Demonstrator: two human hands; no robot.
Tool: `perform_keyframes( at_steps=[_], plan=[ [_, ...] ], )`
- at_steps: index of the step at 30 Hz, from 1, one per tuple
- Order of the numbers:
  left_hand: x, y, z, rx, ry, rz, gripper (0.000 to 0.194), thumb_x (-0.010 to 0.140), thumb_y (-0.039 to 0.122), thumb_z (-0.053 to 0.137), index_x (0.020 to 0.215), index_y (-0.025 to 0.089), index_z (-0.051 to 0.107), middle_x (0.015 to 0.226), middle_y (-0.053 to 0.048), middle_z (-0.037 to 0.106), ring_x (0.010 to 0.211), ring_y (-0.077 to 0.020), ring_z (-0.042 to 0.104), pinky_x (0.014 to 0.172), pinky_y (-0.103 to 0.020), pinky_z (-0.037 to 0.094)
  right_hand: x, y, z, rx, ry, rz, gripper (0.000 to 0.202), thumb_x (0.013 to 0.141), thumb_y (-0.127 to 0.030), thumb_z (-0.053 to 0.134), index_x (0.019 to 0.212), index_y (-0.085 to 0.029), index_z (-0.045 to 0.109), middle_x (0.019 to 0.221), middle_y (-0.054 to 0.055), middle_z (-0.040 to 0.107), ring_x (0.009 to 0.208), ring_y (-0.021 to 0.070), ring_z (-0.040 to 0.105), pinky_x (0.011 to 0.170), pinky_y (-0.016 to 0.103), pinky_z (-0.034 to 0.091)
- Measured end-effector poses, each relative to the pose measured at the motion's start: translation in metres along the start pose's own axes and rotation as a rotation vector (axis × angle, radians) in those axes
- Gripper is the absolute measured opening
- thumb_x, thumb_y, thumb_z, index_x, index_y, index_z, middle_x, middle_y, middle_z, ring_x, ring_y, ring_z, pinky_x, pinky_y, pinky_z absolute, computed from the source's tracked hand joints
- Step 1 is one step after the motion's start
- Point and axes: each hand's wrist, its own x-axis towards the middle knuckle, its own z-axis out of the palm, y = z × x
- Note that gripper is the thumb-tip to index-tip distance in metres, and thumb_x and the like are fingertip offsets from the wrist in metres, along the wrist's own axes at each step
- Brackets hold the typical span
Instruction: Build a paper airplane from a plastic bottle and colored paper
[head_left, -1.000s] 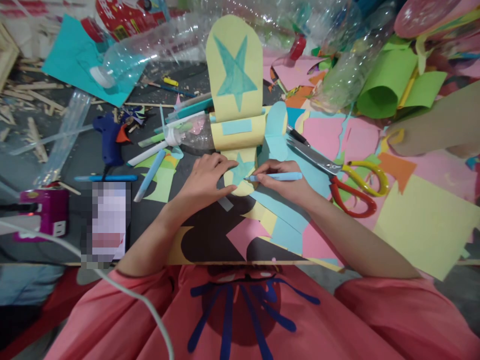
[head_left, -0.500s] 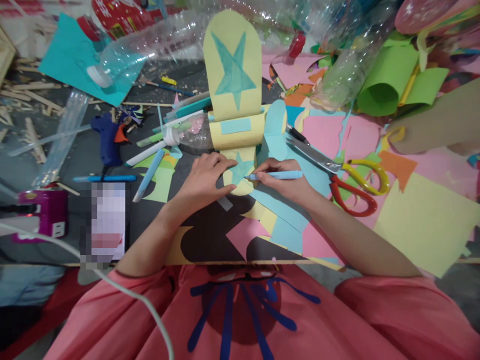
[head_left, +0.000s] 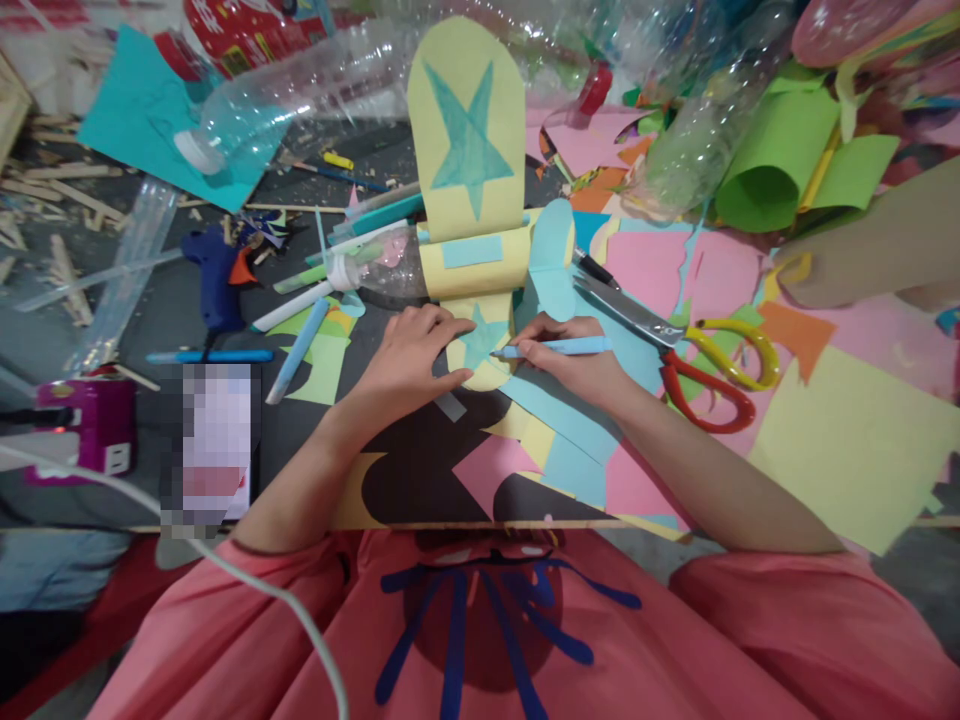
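A paper-covered plastic bottle model (head_left: pixel 491 278) lies in front of me, with a tall yellow paper wing (head_left: pixel 442 205) bearing a blue-green star. On its lower yellow wing is a smaller star (head_left: pixel 475 338). My left hand (head_left: pixel 412 352) rests at that wing's left edge, thumb and fingers spread, pressing the paper. In my right hand (head_left: pixel 566 360) is a light blue marker pen (head_left: pixel 577 345), pinched between the fingers. Its tip touches the smaller star's right side. A light blue paper tail piece (head_left: pixel 553 260) stands beyond my right hand.
Scissors (head_left: pixel 667 335) with red and yellow handles lie right of my right hand. A blue glue gun (head_left: pixel 217 280), a phone (head_left: pixel 217 440) and a purple power socket (head_left: pixel 82 430) are on the left. Clear bottles (head_left: pixel 277 100) and paper scraps crowd the back and right.
The marker pen has shifted very slightly, its rear end now a little farther right and higher. My left hand stays in place on the wing.
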Motion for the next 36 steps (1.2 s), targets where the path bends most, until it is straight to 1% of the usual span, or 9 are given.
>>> perform_keyframes(
  at_steps=[5, 9, 15, 20, 23, 26, 30, 33, 36],
  plan=[
    [0.0005, 0.0010, -0.0008, 0.002, -0.006, -0.003, 0.047, 0.085, 0.035, 0.062, 0.129, 0.022, 0.058, 0.118, -0.010, 0.057, 0.111, -0.0289, 0.048, 0.099, -0.042, 0.037, -0.0008, 0.0025, -0.0013, -0.058, -0.019, -0.025, 0.022, 0.077, -0.038, 0.064, 0.069, -0.018, 0.066, 0.060, 0.001, 0.061, 0.058, 0.0130, 0.051, 0.057, 0.029, 0.039],
    [0.0005, -0.0004, 0.0000, 0.001, 0.002, 0.003, 0.046, 0.085, 0.036, 0.062, 0.129, 0.022, 0.058, 0.118, -0.009, 0.057, 0.110, -0.0284, 0.048, 0.099, -0.041, 0.037, -0.0012, 0.0028, -0.0021, -0.077, -0.025, -0.023, 0.024, 0.077, -0.038, 0.064, 0.066, -0.017, 0.064, 0.057, 0.001, 0.059, 0.058, 0.0136, 0.052, 0.057, 0.029, 0.039],
    [0.0002, -0.0014, 0.0004, 0.004, 0.001, 0.001, 0.047, 0.085, 0.037, 0.062, 0.130, 0.022, 0.058, 0.117, -0.010, 0.057, 0.109, -0.0287, 0.048, 0.098, -0.042, 0.037, -0.0012, -0.0009, -0.0021, -0.083, -0.047, -0.011, 0.021, 0.075, -0.033, 0.064, 0.061, -0.018, 0.062, 0.058, 0.001, 0.059, 0.059, 0.0138, 0.052, 0.057, 0.028, 0.038],
    [-0.0001, -0.0030, 0.0017, -0.002, 0.016, 0.010, 0.046, 0.085, 0.036, 0.062, 0.129, 0.024, 0.058, 0.116, -0.008, 0.057, 0.109, -0.0279, 0.047, 0.099, -0.041, 0.037, 0.0001, -0.0032, -0.0024, 0.037, -0.023, 0.007, 0.021, 0.072, -0.035, 0.066, 0.059, -0.018, 0.062, 0.056, 0.000, 0.059, 0.054, 0.0119, 0.051, 0.054, 0.028, 0.042],
    [-0.0004, -0.0032, 0.0020, -0.009, 0.021, 0.013, 0.046, 0.085, 0.036, 0.062, 0.129, 0.025, 0.058, 0.116, -0.008, 0.056, 0.110, -0.0278, 0.047, 0.099, -0.041, 0.036, 0.0000, -0.0032, -0.0023, 0.114, 0.018, 0.037, 0.023, 0.075, -0.040, 0.067, 0.065, -0.019, 0.064, 0.055, -0.001, 0.059, 0.050, 0.0112, 0.051, 0.051, 0.027, 0.042],
    [-0.0008, -0.0023, 0.0016, -0.009, 0.016, 0.009, 0.046, 0.085, 0.035, 0.063, 0.130, 0.024, 0.058, 0.117, -0.009, 0.057, 0.110, -0.0281, 0.048, 0.099, -0.041, 0.036, -0.0007, -0.0026, -0.0018, 0.118, 0.032, 0.034, 0.026, 0.075, -0.046, 0.070, 0.070, -0.020, 0.068, 0.057, -0.001, 0.062, 0.050, 0.0114, 0.052, 0.050, 0.028, 0.043],
    [-0.0010, -0.0012, 0.0008, 0.003, 0.006, 0.004, 0.048, 0.086, 0.035, 0.062, 0.131, 0.021, 0.058, 0.118, -0.010, 0.057, 0.111, -0.0284, 0.048, 0.100, -0.041, 0.036, -0.0011, -0.0013, -0.0004, 0.072, 0.054, -0.004, 0.022, 0.069, -0.041, 0.076, 0.069, -0.019, 0.070, 0.062, 0.001, 0.066, 0.055, 0.0125, 0.054, 0.056, 0.030, 0.045],
    [-0.0005, -0.0015, 0.0006, -0.001, 0.007, 0.005, 0.047, 0.086, 0.036, 0.063, 0.130, 0.022, 0.058, 0.118, -0.009, 0.057, 0.111, -0.0283, 0.048, 0.100, -0.040, 0.037, -0.0010, -0.0016, 0.0009, 0.046, 0.040, -0.010, 0.018, 0.071, -0.036, 0.073, 0.067, -0.019, 0.069, 0.060, 0.000, 0.065, 0.057, 0.0128, 0.054, 0.059, 0.030, 0.044],
    [0.0001, -0.0024, 0.0010, 0.000, 0.005, 0.006, 0.047, 0.086, 0.037, 0.063, 0.130, 0.022, 0.058, 0.119, -0.009, 0.057, 0.111, -0.0285, 0.048, 0.100, -0.041, 0.037, -0.0011, -0.0035, 0.0018, 0.047, 0.031, -0.003, 0.018, 0.072, -0.035, 0.071, 0.066, -0.018, 0.069, 0.059, 0.000, 0.063, 0.057, 0.0123, 0.053, 0.060, 0.030, 0.042]
  ],
)
